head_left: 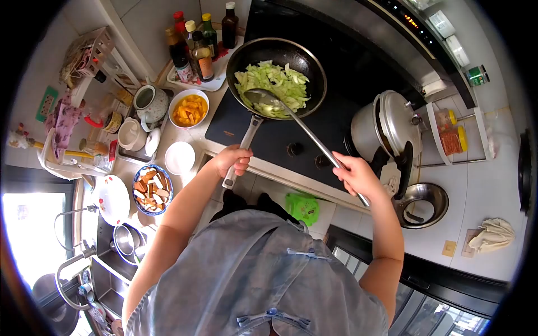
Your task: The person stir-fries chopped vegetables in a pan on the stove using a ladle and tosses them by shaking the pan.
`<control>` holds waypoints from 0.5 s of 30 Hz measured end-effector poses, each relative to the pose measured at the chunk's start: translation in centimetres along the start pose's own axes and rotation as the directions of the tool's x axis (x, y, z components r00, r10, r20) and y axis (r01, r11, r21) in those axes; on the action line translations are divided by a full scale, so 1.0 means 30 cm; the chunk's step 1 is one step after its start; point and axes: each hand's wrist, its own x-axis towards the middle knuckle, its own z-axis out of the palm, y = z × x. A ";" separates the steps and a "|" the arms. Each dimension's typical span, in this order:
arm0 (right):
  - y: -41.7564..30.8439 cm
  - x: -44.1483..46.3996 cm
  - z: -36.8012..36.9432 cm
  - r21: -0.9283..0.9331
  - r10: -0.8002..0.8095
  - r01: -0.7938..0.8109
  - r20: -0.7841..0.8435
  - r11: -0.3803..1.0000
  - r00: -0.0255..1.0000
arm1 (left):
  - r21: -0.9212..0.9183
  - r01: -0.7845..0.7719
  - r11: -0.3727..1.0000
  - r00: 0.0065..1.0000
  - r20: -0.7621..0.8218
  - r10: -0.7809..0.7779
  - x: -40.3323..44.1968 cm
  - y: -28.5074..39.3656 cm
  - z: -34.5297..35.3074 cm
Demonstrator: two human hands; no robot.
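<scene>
My left hand (233, 160) is closed around the handle of a dark frying pan (315, 63) on the black stove. Chopped pale green vegetables (288, 80) cover much of the pan's bottom. In my right hand (357, 175) is the long metal handle of a cooking ladle (307, 130), its fingers wrapped round it. The ladle's head rests among the vegetables at the pan's near left side, and its shaft slants over the rim toward me.
Several sauce bottles (202, 56) stand on a tray left of the pan. Nearby are a bowl of orange pieces (189, 108), a white dish (180, 158) and a plate of brown-and-white pieces (152, 189). A pressure cooker (367, 124) occupies the stove's right side, near a metal pan (443, 203).
</scene>
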 end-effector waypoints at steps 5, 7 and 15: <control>0.038 0.202 0.068 0.080 -0.059 0.079 -0.227 0.994 0.972 | 0.003 -0.011 1.000 1.000 0.014 0.011 -0.004 0.003 -0.001; 0.035 0.279 0.092 0.073 -0.107 0.139 -0.337 0.988 0.935 | -0.004 -0.013 1.000 1.000 0.009 0.013 -0.003 -0.003 -0.005; -0.008 0.212 0.130 -0.101 -0.145 0.126 -0.204 0.987 0.968 | 0.000 -0.002 1.000 1.000 -0.030 0.002 -0.007 0.004 0.011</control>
